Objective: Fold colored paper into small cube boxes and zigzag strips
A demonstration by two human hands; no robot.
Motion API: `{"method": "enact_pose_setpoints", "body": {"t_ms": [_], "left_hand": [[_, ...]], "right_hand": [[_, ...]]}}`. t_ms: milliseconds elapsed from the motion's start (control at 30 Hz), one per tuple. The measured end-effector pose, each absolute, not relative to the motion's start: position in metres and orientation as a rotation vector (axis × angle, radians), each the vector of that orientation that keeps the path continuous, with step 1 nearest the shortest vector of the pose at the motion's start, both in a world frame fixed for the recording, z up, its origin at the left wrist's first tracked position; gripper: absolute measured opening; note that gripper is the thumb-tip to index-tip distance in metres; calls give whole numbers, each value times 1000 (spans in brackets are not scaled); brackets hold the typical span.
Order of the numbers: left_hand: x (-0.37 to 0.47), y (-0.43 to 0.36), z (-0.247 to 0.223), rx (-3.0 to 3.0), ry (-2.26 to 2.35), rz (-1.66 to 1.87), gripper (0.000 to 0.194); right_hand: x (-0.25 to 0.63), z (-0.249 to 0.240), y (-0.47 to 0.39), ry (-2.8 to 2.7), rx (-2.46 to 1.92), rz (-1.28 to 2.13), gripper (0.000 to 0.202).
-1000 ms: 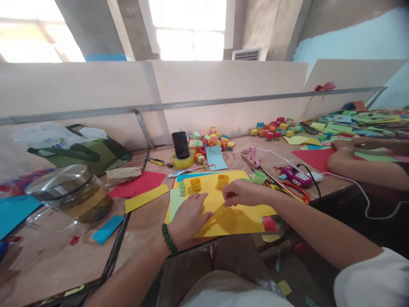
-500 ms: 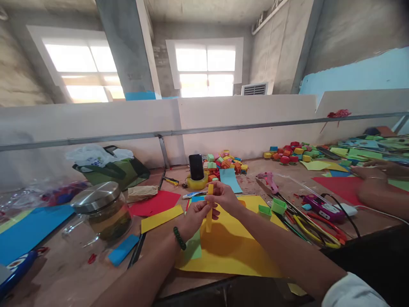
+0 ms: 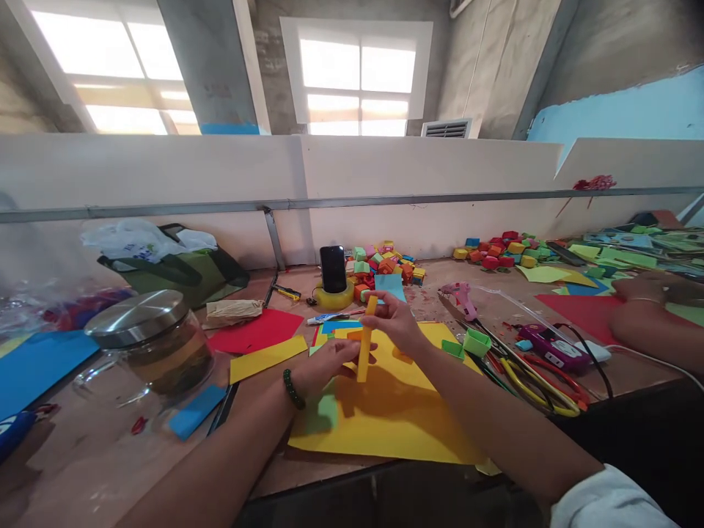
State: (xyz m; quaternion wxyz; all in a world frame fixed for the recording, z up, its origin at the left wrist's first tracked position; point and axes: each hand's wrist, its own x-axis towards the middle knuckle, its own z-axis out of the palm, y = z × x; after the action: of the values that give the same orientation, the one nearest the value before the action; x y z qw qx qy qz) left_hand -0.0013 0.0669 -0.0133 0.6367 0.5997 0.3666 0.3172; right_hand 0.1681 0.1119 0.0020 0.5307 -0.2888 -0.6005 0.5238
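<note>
A narrow folded yellow paper strip (image 3: 364, 358) stands upright between my hands, above a large yellow sheet (image 3: 407, 429). My right hand (image 3: 400, 323) pinches its upper part between thumb and fingers. Lower down, my left hand (image 3: 330, 363) has its fingers closed at the strip's side, with some fingertips behind it. A light green paper piece (image 3: 322, 413) lies under the left hand. Two small green paper boxes, one of them a bright open box (image 3: 477, 342), sit on the sheet's right side.
Left are a glass teapot (image 3: 159, 352), a blue strip (image 3: 196, 412), a yellow strip (image 3: 268, 359) and red paper (image 3: 256, 331). A phone (image 3: 333, 269) stands in a tape roll before coloured paper cubes (image 3: 388, 268). Right are a pink glue gun (image 3: 460, 299), pliers (image 3: 536, 389) and another person's arm (image 3: 641, 323).
The camera view has shifted, so the table sits higher in the picture. The left hand's thumb has moved off the strip's front face to its side; the right hand still pinches the top.
</note>
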Motion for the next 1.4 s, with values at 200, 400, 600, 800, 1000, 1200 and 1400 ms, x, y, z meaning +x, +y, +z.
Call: {"method": "enact_pose_setpoints", "body": {"t_ms": [200,400,600,800,1000,1200,1400], "left_hand": [[3,69,-16,1530,1043,812,51],[9,65,-16,1441,1045,920,53],[8,66,-19,1511,1030,1015,53],[8,65,-16,1632,1063,1080,53],[2,70,-18,1624,1083,803,48],[-5,70,-10,1549,1049,566,48],[-8,71,-7,1341,978,719,42]], "right_hand": [[157,-10,108,-1480,-719,1236,53],[161,-13,113,-1458,-710,1271,54],[161,-13,111,-1443,-708,1339,53],[159,-14,109,-1385,-723,1307,53],[167,-14,115,-1342,-739,1225,54],[171,-6,115,-1342,-772,1155,61],[169,-15,116,-1535,-724,1046,51]]}}
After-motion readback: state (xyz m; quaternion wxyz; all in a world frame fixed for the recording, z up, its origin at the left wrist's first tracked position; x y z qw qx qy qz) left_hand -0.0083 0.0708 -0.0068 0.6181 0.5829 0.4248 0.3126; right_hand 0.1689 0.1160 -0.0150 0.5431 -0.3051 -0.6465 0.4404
